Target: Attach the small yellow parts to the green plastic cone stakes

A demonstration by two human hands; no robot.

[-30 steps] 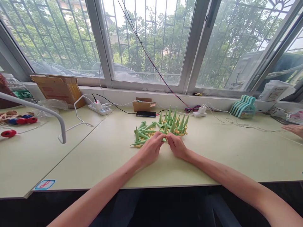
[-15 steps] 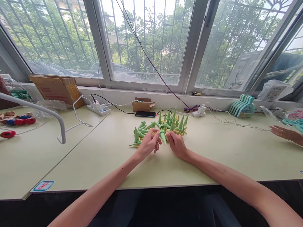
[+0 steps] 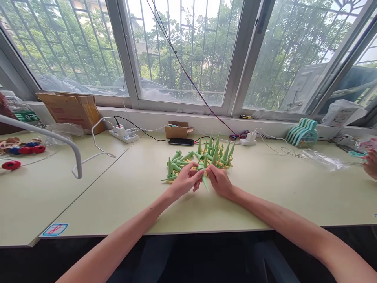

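Note:
A green plant watering spike (image 3: 205, 184) is pinched between the thumb and fingers of my left hand (image 3: 186, 180), its pointed end slanting down toward me. My right hand (image 3: 220, 181) is closed beside the spike's wide end. A small yellow part (image 3: 205, 171) shows at the right fingertips, mostly hidden by them. Just beyond both hands, several green spikes (image 3: 176, 166) lie in a loose heap on the left. More spikes (image 3: 225, 154) stand point up on the right, with yellow pieces around their bases.
Behind the spikes lie a black phone (image 3: 181, 141) and a small open cardboard box (image 3: 178, 130). Power strips (image 3: 123, 136) and cables run along the window side. Teal hangers (image 3: 302, 133) and a clear plastic bag (image 3: 325, 158) are at right, near another person's hand (image 3: 370, 163).
The spike has shifted toward me and turned, and my left fingers have closed more around it. At right, the other person's hand has moved and the clear bag now lies flatter across the table.

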